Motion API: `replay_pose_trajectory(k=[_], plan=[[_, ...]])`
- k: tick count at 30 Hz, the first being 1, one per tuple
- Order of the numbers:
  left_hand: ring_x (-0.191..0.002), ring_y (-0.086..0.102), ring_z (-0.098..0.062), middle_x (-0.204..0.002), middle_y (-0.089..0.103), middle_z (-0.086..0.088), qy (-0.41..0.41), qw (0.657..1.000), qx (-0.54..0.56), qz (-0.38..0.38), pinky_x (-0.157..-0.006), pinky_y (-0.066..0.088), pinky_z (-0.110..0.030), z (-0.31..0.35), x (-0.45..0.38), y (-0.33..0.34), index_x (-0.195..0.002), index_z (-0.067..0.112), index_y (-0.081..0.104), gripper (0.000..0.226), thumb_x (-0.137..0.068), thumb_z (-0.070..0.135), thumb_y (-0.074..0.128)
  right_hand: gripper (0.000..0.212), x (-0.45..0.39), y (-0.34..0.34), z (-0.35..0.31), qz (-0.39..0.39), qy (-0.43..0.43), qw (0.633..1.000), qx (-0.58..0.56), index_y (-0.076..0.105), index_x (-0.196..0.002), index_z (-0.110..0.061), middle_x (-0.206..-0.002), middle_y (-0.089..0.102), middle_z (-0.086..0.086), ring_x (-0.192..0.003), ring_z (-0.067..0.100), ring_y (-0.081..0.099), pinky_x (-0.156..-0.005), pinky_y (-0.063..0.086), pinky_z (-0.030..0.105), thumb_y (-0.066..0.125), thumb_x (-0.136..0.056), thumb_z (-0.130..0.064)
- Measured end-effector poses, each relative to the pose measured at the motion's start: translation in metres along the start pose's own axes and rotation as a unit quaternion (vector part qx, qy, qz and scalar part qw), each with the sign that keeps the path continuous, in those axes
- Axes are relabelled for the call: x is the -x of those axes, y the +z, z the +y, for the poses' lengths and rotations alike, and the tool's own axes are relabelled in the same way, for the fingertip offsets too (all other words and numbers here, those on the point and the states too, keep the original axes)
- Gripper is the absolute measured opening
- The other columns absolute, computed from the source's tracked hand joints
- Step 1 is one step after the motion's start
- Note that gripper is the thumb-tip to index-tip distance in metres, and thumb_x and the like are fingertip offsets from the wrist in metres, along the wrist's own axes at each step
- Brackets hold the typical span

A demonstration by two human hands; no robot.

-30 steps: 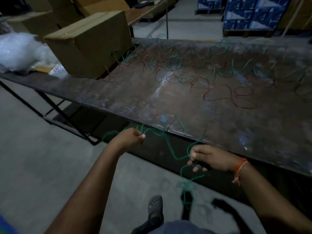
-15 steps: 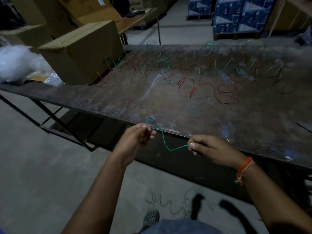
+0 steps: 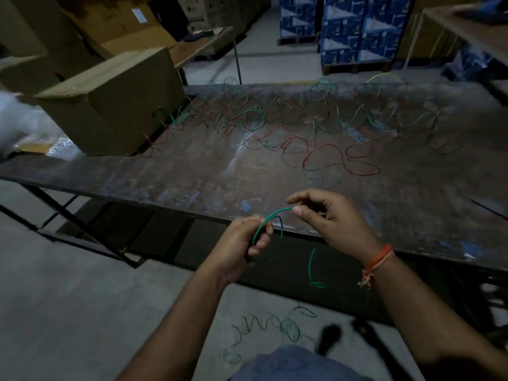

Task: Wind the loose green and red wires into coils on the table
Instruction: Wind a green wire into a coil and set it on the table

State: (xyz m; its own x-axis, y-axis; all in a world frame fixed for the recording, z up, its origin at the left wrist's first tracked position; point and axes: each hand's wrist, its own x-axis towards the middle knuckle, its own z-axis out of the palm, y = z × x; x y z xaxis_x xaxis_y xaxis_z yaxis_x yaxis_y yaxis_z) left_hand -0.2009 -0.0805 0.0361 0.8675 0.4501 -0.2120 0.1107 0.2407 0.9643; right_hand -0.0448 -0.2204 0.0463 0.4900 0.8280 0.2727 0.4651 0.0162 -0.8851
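1. Clearly mid-wind: left hand (image 3: 242,243) clenched around the green wire (image 3: 270,218), fingers curled over the gathered part, likely to serve as the fixed core for the loops.
2. Right hand (image 3: 327,224) pinching the same green wire at thumb and fingertip, a short arc bridging the 2 hands; probably held that way to feed and steer the next turn.
3. Both hands poised just above the near edge of the counter (image 3: 192,182), presumably so the slack can hang free instead of dragging across the surface.
4. Rest of the green wire dropping below the hands and trailing in loose curls on the floor (image 3: 55,298); still plenty left to gather, by the look of it.
5. Further back on the counter: a spread of red wires (image 3: 330,158) and more green ones tangled together, well apart from the hands, not yet coiled.
6. Cardboard box (image 3: 110,105) sitting at the far left of the counter, a few wire ends reaching its base.
7. Judgement: early in the task, 1 wire in hand and the heap untouched.
8. Risk: floor slack snagging or kinking as drawn up; steady, even turns advisable.
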Motion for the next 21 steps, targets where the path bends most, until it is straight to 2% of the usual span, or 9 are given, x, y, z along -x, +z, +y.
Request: replay_pose_trajectory(k=[2, 4, 7, 9, 10, 12, 16, 19, 21], plan=[[-0.039, 0.020, -0.005, -0.051, 0.031, 0.003, -0.035, 0.997, 0.069, -0.025, -0.040, 0.014, -0.019, 0.003, -0.002, -0.007, -0.076, 0.009, 0.055, 0.023, -0.093, 0.012, 0.041, 0.019, -0.002, 0.003, 0.003, -0.010, 0.026, 1.000, 0.005, 0.073, -0.114, -0.020, -0.092, 0.073, -0.012, -0.084, 0.001, 0.066, -0.074, 0.052, 0.021, 0.064, -0.098, -0.018], [-0.036, 0.020, -0.003, -0.049, 0.027, 0.008, -0.075, 0.987, 0.133, -0.057, -0.046, 0.012, -0.024, 0.006, -0.002, -0.013, -0.074, 0.014, 0.055, 0.019, -0.089, 0.018, 0.044, 0.021, -0.005, 0.009, 0.004, -0.049, 0.051, 0.997, -0.009, 0.073, -0.117, -0.016, -0.076, 0.067, -0.019, -0.069, -0.006, 0.058, -0.068, 0.044, 0.013, 0.058, -0.101, -0.015], [-0.034, 0.024, -0.001, -0.048, 0.029, 0.012, -0.112, 0.969, 0.200, -0.094, -0.052, 0.009, -0.027, 0.009, -0.001, -0.022, -0.075, 0.016, 0.055, 0.020, -0.089, 0.022, 0.042, 0.025, -0.007, 0.019, 0.005, -0.102, 0.055, 0.993, -0.027, 0.072, -0.112, -0.004, -0.066, 0.056, -0.015, -0.063, -0.004, 0.047, -0.063, 0.038, 0.015, 0.051, -0.105, -0.015], [-0.035, 0.026, -0.001, -0.049, 0.030, 0.011, -0.120, 0.961, 0.223, -0.111, -0.052, 0.011, -0.026, 0.011, 0.001, -0.024, -0.076, 0.015, 0.055, 0.020, -0.089, 0.022, 0.041, 0.030, -0.009, 0.025, 0.004, -0.105, 0.055, 0.992, -0.039, 0.068, -0.098, 0.007, -0.063, 0.047, -0.012, -0.059, -0.002, 0.041, -0.060, 0.035, 0.018, 0.049, -0.105, -0.015], [-0.037, 0.027, -0.002, -0.050, 0.031, 0.010, -0.119, 0.960, 0.227, -0.117, -0.050, 0.013, -0.025, 0.011, 0.001, -0.024, -0.077, 0.014, 0.055, 0.020, -0.089, 0.022, 0.041, 0.031, -0.010, 0.026, 0.004, -0.102, 0.057, 0.992, -0.040, 0.065, -0.091, 0.008, -0.064, 0.043, -0.011, -0.059, 0.000, 0.039, -0.059, 0.034, 0.020, 0.049, -0.105, -0.015], [-0.041, 0.029, -0.005, -0.053, 0.032, 0.007, -0.114, 0.960, 0.226, -0.118, -0.048, 0.022, -0.023, 0.011, 0.002, -0.023, -0.078, 0.011, 0.056, 0.023, -0.090, 0.020, 0.040, 0.030, -0.013, 0.028, 0.003, -0.101, 0.053, 0.993, -0.036, 0.061, -0.082, -0.002, -0.066, 0.042, -0.011, -0.062, 0.000, 0.038, -0.060, 0.034, 0.020, 0.050, -0.105, -0.016], [-0.051, 0.039, -0.011, -0.061, 0.042, -0.001, -0.114, 0.966, 0.202, -0.115, -0.054, 0.032, -0.025, 0.011, 0.004, -0.026, -0.078, 0.008, 0.064, 0.027, -0.089, 0.022, 0.043, 0.030, -0.015, 0.033, 0.006, -0.112, 0.058, 0.991, -0.042, 0.056, -0.079, -0.012, -0.073, 0.045, -0.009, -0.069, 0.002, 0.042, -0.065, 0.037, 0.020, 0.048, -0.106, -0.024], [-0.056, 0.058, -0.014, -0.066, 0.060, -0.004, -0.138, 0.966, 0.186, -0.119, -0.057, 0.050, -0.024, 0.011, 0.005, -0.031, -0.080, 0.007, 0.073, 0.035, -0.089, 0.025, 0.044, 0.037, -0.015, 0.035, 0.008, -0.125, 0.067, 0.989, -0.050, 0.052, -0.083, -0.002, -0.076, 0.048, -0.003, -0.071, 0.009, 0.044, -0.067, 0.039, 0.027, 0.047, -0.103, -0.033], [-0.059, 0.065, -0.017, -0.069, 0.066, -0.007, -0.146, 0.961, 0.196, -0.127, -0.060, 0.056, -0.024, 0.012, 0.005, -0.033, -0.083, 0.004, 0.076, 0.038, -0.089, 0.024, 0.044, 0.032, -0.015, 0.035, 0.008, -0.123, 0.069, 0.989, -0.047, 0.053, -0.084, -0.003, -0.070, 0.049, -0.014, -0.067, 0.000, 0.044, -0.065, 0.039, 0.018, 0.046, -0.107, -0.024]])
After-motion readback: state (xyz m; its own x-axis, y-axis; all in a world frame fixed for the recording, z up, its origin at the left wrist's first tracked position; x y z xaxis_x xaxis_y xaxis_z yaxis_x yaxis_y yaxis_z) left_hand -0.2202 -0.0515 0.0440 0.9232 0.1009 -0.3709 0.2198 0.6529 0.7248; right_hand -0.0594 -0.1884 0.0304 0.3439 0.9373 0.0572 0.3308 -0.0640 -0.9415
